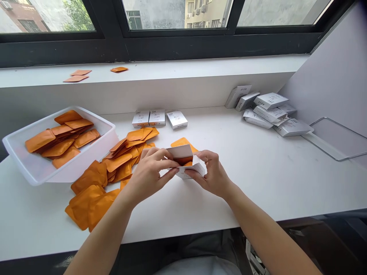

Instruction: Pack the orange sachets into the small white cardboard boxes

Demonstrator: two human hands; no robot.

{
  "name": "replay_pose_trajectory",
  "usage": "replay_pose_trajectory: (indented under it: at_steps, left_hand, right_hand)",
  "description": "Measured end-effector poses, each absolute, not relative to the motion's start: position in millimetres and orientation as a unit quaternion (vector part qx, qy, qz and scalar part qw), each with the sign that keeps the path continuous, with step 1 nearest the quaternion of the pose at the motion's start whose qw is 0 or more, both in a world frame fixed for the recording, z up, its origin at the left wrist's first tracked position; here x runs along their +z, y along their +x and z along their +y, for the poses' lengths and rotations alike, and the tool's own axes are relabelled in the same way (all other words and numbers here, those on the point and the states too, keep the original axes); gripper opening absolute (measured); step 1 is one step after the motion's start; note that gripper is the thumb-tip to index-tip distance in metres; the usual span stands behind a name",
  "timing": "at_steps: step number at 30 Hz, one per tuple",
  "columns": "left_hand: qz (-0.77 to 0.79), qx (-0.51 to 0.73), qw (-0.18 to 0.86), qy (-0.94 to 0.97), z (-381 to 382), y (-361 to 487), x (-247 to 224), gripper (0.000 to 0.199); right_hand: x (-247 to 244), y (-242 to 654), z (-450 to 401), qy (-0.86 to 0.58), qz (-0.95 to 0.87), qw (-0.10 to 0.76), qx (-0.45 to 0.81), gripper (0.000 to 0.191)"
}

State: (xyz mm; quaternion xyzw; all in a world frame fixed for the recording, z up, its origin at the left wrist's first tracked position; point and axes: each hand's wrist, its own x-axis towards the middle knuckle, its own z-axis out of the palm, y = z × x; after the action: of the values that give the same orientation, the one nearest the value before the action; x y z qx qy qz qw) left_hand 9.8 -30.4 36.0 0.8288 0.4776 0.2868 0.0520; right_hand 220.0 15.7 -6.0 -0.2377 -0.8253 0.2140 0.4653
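A small white box (pixel 185 172) with raised flaps is held between my two hands above the table. Orange packets show inside its opening. My left hand (pixel 153 170) grips the box's left side, fingers along the rim and thumb in front. On the right side, my right hand (pixel 210 172) pinches the box by its flap and front wall. An orange packet (pixel 183 143) lies just behind the box. Left of my left hand spreads a pile of orange packets (pixel 117 162), reaching toward the front edge.
A white plastic bin (pixel 67 175) with orange packets stands at the left. Closed white boxes (pixel 177 119) sit at the back, and several more (pixel 271 101) are heaped at the back right beside a wire frame (pixel 341 158). Packets (pixel 119 69) lie on the sill.
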Motion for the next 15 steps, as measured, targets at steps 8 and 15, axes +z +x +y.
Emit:
replay_pose_trajectory:
  at_steps: [8, 15]
  left_hand:
    - [0.450, 0.368, -0.151, 0.800, -31.7, 17.7, 37.5, 0.011]
    - [0.422, 0.400, -0.148, 0.800, -32.2, 18.4, 37.5, 0.020]
  right_hand:
    - [3.4, 224.5, 16.6, -0.174, -0.819, 0.525, 0.156, 0.055]
    - [1.8, 226.7, 19.1, -0.147, -0.834, 0.521, 0.105, 0.045]
